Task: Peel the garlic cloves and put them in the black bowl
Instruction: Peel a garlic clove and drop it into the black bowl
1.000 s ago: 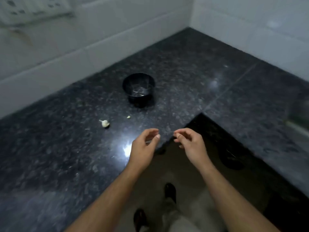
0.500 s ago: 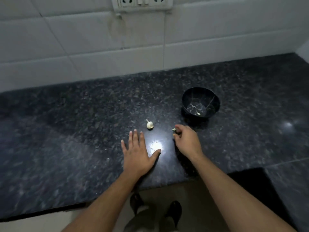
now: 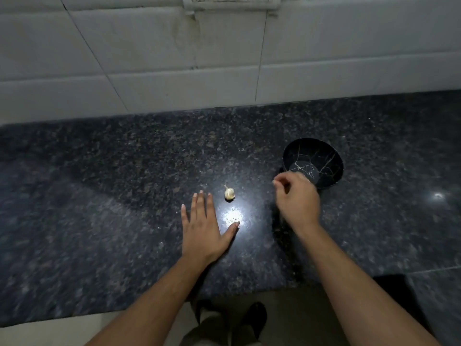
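Head view, nearest first: dark shoes [image 3: 252, 318] on a pale floor below the counter edge, both forearms reaching up over it. Further in, left hand [image 3: 203, 228] laid flat on the dark granite counter [image 3: 99, 196], fingers straight and together, thumb spread toward a bright glare spot; holding nothing, probably just bracing the body while the other hand works. Right hand [image 3: 296, 198] raised a little off the stone, fingers curled, thumb and forefinger tips pressed together as if pinching something small and pale; too small and blurred to say whether a clove, a scrap of skin, or nothing at all. Garlic bulb [image 3: 229, 193] lying on the counter between the two hands, just beyond the left fingertips, stem stub pointing up and left, touched by neither hand; likely kept close and central so cloves can be broken off without reaching. Beyond the right hand, black bowl [image 3: 313, 163] with white crack-like veining, standing upright, its near rim partly hidden by the right knuckles; placed within easy reach of the working hand, so a short carry would do for dropping a peeled clove. Inside of the bowl apparently bare, though the near part hidden. Farthest back, white tiled wall [image 3: 149, 58] and a switch plate [image 3: 229, 1] at the top edge.
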